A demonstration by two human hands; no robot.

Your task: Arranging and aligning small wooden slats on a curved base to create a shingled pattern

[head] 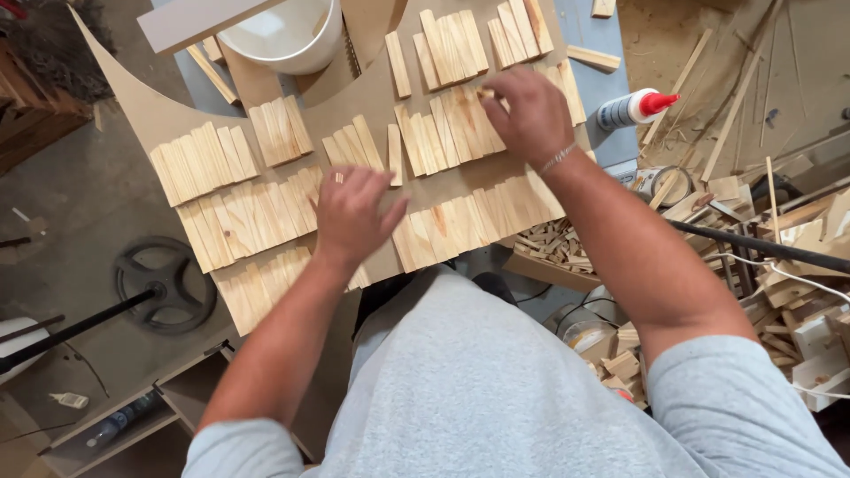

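Wood slats (447, 128) centre frame: our right hand (529, 115) pinches one, left hand (351, 217) flat, fingers spread; glue bottle (630, 108) right, white bucket (285, 34) above.

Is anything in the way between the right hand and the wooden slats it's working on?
Nothing visible. The right hand already rests on the slats glued in rows on the board. The left hand lies flat lower down on the board, well apart from it.

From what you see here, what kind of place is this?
Probably a small woodworking shop: wood slats lie in rows on a curved board, a glue bottle stands by, and offcuts pile up at the right.
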